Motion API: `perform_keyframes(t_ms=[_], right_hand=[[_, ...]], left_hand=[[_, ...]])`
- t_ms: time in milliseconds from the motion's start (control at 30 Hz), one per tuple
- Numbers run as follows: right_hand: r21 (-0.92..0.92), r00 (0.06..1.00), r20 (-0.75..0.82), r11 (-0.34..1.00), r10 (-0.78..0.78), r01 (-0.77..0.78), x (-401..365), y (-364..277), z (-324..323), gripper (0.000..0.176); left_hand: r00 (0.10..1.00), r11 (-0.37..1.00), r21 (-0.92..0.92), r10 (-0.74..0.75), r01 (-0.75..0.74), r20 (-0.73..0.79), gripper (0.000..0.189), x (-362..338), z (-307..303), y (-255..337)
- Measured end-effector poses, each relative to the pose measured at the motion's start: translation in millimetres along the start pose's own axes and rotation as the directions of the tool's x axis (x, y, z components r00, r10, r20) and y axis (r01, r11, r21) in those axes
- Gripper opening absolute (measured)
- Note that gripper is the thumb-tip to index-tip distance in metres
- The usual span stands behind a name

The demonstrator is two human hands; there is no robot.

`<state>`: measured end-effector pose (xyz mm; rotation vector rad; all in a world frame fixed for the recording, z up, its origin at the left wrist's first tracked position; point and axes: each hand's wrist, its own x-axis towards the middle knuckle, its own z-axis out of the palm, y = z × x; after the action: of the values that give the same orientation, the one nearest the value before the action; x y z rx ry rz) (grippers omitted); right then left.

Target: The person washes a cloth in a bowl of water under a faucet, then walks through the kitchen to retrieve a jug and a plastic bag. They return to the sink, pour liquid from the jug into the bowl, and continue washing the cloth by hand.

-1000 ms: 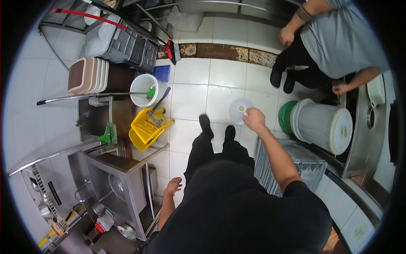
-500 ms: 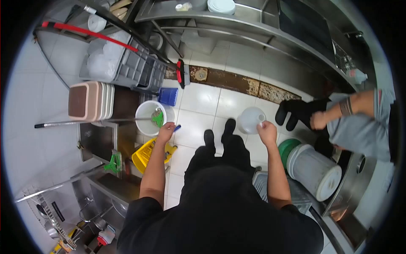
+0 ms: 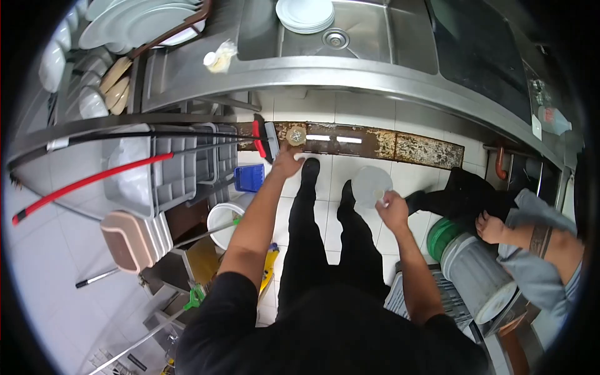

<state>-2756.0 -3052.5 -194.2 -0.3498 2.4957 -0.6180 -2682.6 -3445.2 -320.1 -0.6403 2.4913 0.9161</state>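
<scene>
In the head view, the person's right hand (image 3: 392, 209) grips the translucent round container (image 3: 372, 182) at its small pale ring, fingers closed on it. The container is above the white tiled floor (image 3: 315, 215), beside the person's right foot. The left hand (image 3: 289, 164) reaches forward, its fingers loosely open, near the rusty drain channel (image 3: 356, 142) and just beside the red and grey squeegee head (image 3: 267, 140); whether it touches either cannot be told. Left of that hand lies a blue dustpan (image 3: 249, 178), with a white bucket (image 3: 225, 226) near it. A steel sink (image 3: 369, 31) holding stacked white plates (image 3: 305, 14) stands ahead. At right, a co-worker's hand (image 3: 491, 227) is near a large grey bin (image 3: 478, 275).
</scene>
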Motion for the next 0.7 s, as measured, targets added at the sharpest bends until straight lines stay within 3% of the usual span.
perform_keyframes(t_ms=[133,167,233,333,367,500,700], right_hand=[[0.047,0.998,-0.064,0.999,0.001,0.002,19.8,9.8,25.5,0.023],[0.034,0.991,0.029,0.991,0.130,-0.131,24.2,-2.2,19.0,0.022],[0.219,0.976,-0.083,0.960,0.199,-0.177,20.4,-4.5,30.9,0.019],[0.336,0.960,-0.094,0.916,0.263,-0.218,13.7,-3.7,43.7,0.014],[0.264,0.970,-0.110,0.947,0.217,-0.182,14.5,1.5,46.6,0.011],[0.150,0.939,-0.083,0.936,0.332,-0.318,27.1,-12.5,30.5,0.016],[0.213,0.880,-0.021,0.862,0.475,-0.460,38.9,-15.7,17.1,0.021]], left_hand=[[0.963,0.948,0.181,-0.245,0.263,-0.115,0.051,120.6,-35.6,6.0],[0.955,0.931,0.217,-0.275,0.294,-0.112,0.056,144.2,-46.1,8.3],[0.950,0.907,0.282,-0.302,0.312,-0.078,0.055,186.7,-53.9,-0.5],[0.957,0.892,0.359,-0.291,0.276,-0.013,0.056,224.0,-56.6,-15.4],[0.959,0.885,0.389,-0.283,0.256,0.012,0.056,234.8,-56.6,-20.4],[0.969,0.863,0.487,-0.218,0.136,0.116,0.056,257.9,-53.5,-42.2],[0.948,0.821,0.571,-0.176,-0.007,0.266,0.056,251.5,-59.2,-43.6]])
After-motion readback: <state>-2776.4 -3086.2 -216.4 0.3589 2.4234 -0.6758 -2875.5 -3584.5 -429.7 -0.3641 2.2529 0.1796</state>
